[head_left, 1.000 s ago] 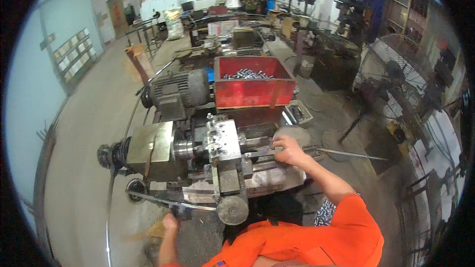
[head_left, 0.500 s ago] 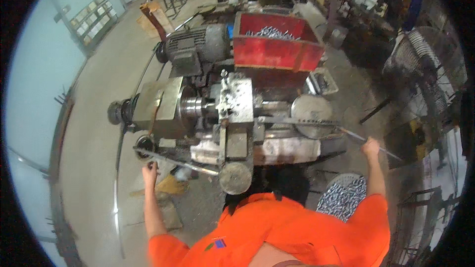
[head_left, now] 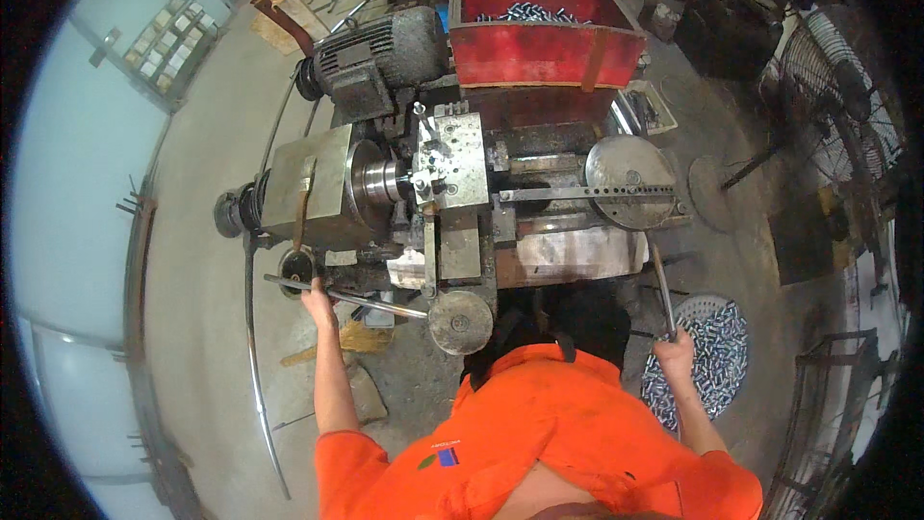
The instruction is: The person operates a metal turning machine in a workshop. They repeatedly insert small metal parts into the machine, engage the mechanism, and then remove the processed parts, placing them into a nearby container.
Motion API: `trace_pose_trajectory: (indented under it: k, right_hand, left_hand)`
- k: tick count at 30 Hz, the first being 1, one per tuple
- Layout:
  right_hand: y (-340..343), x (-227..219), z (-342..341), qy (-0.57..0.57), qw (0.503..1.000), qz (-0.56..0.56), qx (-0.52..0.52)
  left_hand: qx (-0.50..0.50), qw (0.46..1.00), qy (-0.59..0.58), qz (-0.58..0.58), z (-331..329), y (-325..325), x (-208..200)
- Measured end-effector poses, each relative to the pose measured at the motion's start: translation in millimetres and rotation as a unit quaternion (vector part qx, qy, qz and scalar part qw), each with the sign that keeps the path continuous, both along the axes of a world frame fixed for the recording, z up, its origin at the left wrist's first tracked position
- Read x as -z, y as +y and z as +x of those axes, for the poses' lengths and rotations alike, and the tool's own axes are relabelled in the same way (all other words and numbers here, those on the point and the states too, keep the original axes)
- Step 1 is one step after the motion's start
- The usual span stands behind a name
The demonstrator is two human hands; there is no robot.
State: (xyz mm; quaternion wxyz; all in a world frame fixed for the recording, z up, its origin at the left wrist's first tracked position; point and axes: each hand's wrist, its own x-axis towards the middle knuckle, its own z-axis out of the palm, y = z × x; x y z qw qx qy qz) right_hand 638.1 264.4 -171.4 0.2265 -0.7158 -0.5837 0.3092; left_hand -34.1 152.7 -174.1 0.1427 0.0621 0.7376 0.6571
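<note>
In front of me stands a small lathe-like machine with a steel headstock and a tool block. My left hand is closed around a metal lever that runs to a round disc at the machine's front. On the right, my right hand grips the lower end of another lever. This one slants down towards me from beside a larger round plate. A perforated flat bar links that plate to the tool block area.
A round basket of small shiny metal pieces sits beside my right hand. Behind the machine are a red bin with similar pieces and an electric motor. A caged fan stands at right, a straw broom at left.
My right hand has swung its lever from pointing right to pointing down towards me. My left hand, earlier just below its lever with fingers partly apart, is now wrapped around it. The view has shifted.
</note>
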Motion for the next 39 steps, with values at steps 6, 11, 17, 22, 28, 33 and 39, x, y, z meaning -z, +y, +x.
trace_pose_trajectory:
  k: [6, 11, 17, 22, 28, 33, 39]
  right_hand:
    - [-3, -24, -19, 0.020, 1.000, -0.007, 0.015]
    - [0, -18, -11, -0.006, 0.999, -0.025, -0.024]
    - [61, -10, 67, -0.288, 0.956, 0.022, -0.049]
    - [195, -6, 131, -0.452, 0.885, 0.102, -0.045]
    - [211, -19, 38, -0.427, 0.882, 0.198, 0.018]
    - [125, 24, 3, -0.189, 0.948, 0.248, -0.065]
    - [74, 31, -26, -0.111, 0.974, 0.157, -0.116]
  left_hand:
    - [0.005, 0.999, 0.031, -0.011, -2, 1, 5]
    - [0.042, 0.998, -0.005, -0.041, -4, -4, -4]
    - [0.036, 0.995, -0.012, -0.092, -12, -11, -3]
    - [0.100, 0.995, -0.005, 0.010, -2, -1, 2]
    - [0.143, 0.985, -0.094, -0.038, -34, -43, 11]
    - [0.291, 0.814, 0.314, -0.392, -26, -62, 82]
    - [0.208, 0.733, 0.247, -0.599, 26, -28, 92]
